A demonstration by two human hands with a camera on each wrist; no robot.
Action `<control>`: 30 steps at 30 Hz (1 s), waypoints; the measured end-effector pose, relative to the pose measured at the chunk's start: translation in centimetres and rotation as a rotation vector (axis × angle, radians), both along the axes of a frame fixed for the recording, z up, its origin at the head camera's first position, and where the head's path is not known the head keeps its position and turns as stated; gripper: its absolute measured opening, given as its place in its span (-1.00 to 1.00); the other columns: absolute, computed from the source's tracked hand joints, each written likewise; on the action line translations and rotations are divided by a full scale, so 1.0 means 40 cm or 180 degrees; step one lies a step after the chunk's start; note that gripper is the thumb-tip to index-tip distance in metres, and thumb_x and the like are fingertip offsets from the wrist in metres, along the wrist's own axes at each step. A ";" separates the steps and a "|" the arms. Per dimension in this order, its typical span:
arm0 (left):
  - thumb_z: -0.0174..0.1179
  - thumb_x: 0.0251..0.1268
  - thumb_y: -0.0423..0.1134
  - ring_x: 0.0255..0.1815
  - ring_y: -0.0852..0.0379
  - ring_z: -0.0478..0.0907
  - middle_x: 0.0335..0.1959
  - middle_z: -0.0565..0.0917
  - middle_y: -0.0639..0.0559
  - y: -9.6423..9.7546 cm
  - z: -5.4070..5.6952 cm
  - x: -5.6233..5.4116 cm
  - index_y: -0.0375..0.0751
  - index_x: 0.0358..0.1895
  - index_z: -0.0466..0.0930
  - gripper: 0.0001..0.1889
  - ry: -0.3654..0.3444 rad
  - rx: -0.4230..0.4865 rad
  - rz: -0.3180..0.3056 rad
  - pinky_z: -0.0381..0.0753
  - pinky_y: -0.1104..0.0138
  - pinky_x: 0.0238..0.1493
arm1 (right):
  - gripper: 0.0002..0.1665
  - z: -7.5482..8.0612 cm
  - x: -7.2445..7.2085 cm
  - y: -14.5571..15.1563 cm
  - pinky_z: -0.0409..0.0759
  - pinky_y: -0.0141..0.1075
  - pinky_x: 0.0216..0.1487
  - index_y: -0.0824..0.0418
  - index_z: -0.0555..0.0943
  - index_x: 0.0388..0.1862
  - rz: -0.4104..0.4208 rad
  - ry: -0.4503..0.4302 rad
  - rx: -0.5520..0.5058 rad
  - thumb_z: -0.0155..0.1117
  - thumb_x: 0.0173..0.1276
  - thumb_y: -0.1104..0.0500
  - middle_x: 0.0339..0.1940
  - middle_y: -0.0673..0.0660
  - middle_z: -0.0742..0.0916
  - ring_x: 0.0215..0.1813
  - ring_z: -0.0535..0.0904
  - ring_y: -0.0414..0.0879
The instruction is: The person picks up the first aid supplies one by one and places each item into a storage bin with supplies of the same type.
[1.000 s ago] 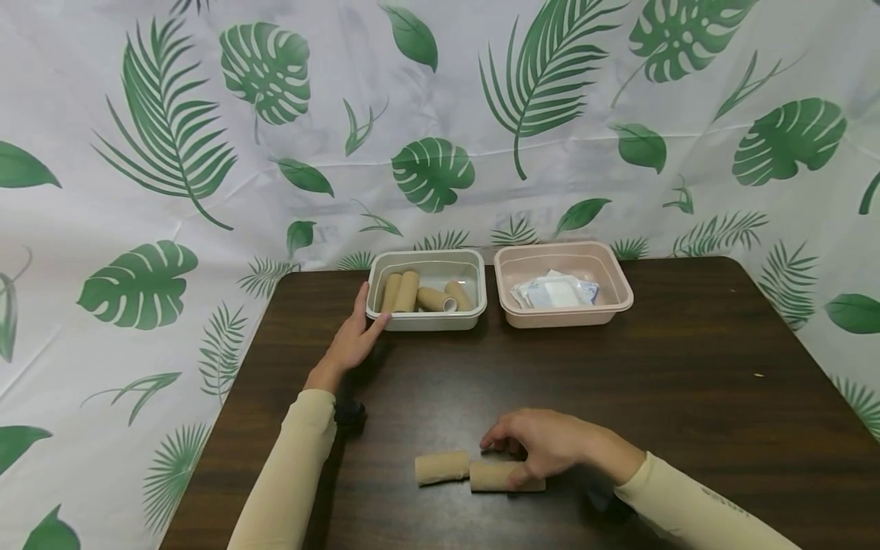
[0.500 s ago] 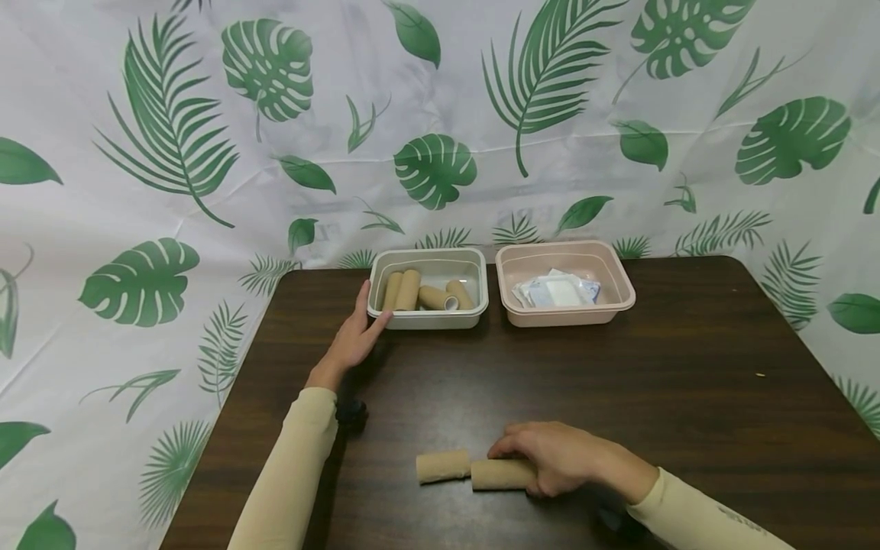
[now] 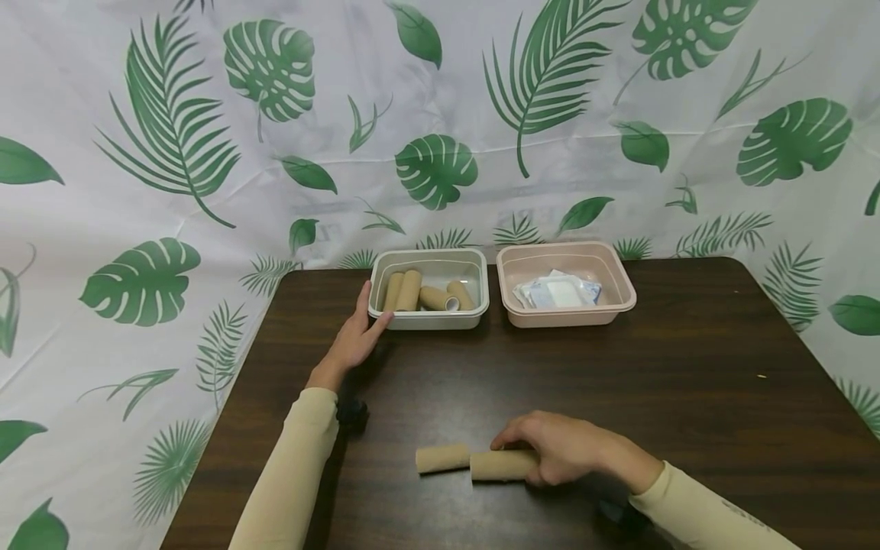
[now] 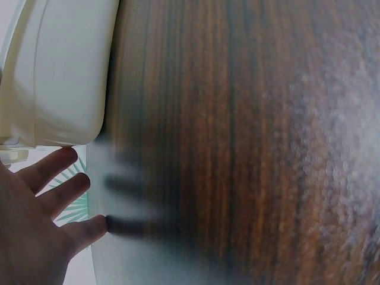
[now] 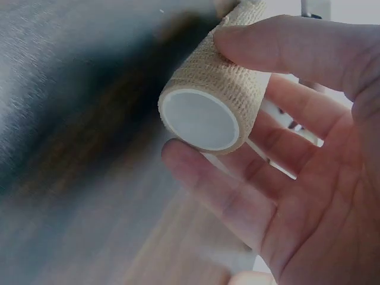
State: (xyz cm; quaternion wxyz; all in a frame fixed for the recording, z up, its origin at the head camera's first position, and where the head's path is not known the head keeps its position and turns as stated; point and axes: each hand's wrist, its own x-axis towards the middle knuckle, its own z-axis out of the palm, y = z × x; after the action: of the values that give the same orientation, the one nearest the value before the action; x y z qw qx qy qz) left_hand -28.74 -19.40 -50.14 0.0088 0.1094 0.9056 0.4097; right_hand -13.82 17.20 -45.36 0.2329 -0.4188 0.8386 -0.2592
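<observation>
My right hand [image 3: 574, 447] holds the right end of a tan bandage roll [image 3: 502, 465], thumb on one side and fingers on the other. In the right wrist view the bandage roll [image 5: 208, 101] has a crinkled woven surface and a white core. A second tan roll [image 3: 442, 458] lies end to end with it on the left. At the far left, my left hand [image 3: 354, 336] rests against the left front corner of a grey-white bin [image 3: 433, 322]. Its fingers spread straight along the bin's side, and in the left wrist view the fingertips [image 4: 70, 155] are right by the bin wall.
Several tan rolls [image 3: 409, 290] lie inside the grey-white bin. To its right stands a pink bin [image 3: 560, 317] with white and blue packets [image 3: 560, 292]. A dark wood table [image 3: 653, 367] carries everything, with a leaf-print cloth [image 3: 440, 206] hanging behind.
My right hand has moved slightly right along the bandage roll and now grips its end. Both rolls have shifted slightly up in the head view. My left hand stays at the bin.
</observation>
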 end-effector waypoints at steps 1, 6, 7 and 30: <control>-0.05 0.48 0.20 0.44 -0.22 0.20 0.55 0.08 -0.19 0.000 0.000 0.000 0.17 0.60 -0.39 -0.15 -0.0006 0.0001 0.0002 0.17 -0.11 0.36 | -0.39 0.004 -0.003 0.000 0.56 -0.30 0.01 0.07 0.64 0.13 -0.0023 -0.0003 -0.0021 0.49 0.02 0.29 0.03 -0.15 0.66 0.00 0.56 -0.29; -0.05 0.49 0.20 0.44 -0.21 0.19 0.55 0.05 -0.17 0.000 0.002 -0.002 0.16 0.60 -0.40 -0.15 -0.0011 -0.0001 -0.0009 0.17 -0.11 0.37 | -0.41 0.025 -0.025 0.004 0.56 -0.25 0.01 0.05 0.63 0.16 -0.0120 -0.0021 -0.0166 0.48 0.09 0.28 0.04 -0.15 0.66 -0.02 0.56 -0.30; -0.05 0.49 0.20 0.44 -0.22 0.19 0.55 0.05 -0.17 0.000 0.002 -0.002 0.15 0.60 -0.40 -0.15 -0.0008 0.0001 -0.0010 0.17 -0.11 0.37 | -0.42 0.028 -0.030 0.005 0.56 -0.25 0.00 0.06 0.63 0.16 -0.0134 -0.0025 -0.0207 0.48 0.11 0.27 0.04 -0.15 0.66 -0.04 0.55 -0.30; -0.05 0.48 0.21 0.44 -0.23 0.20 0.55 0.07 -0.18 0.001 0.004 0.000 0.19 0.59 -0.40 -0.15 -0.0043 -0.0022 0.0009 0.17 -0.11 0.36 | -0.41 0.066 -0.170 -0.011 0.61 -0.17 -0.14 0.13 0.59 0.23 -0.0917 0.0211 -0.0744 0.48 0.18 0.23 -0.04 -0.01 0.70 -0.08 0.60 -0.11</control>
State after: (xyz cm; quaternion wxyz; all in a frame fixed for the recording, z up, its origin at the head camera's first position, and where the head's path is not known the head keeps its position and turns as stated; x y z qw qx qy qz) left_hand -28.75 -19.35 -50.00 0.0147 0.1054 0.9071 0.4073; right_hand -20.62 16.74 -42.73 0.1153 -0.3269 0.8612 -0.3716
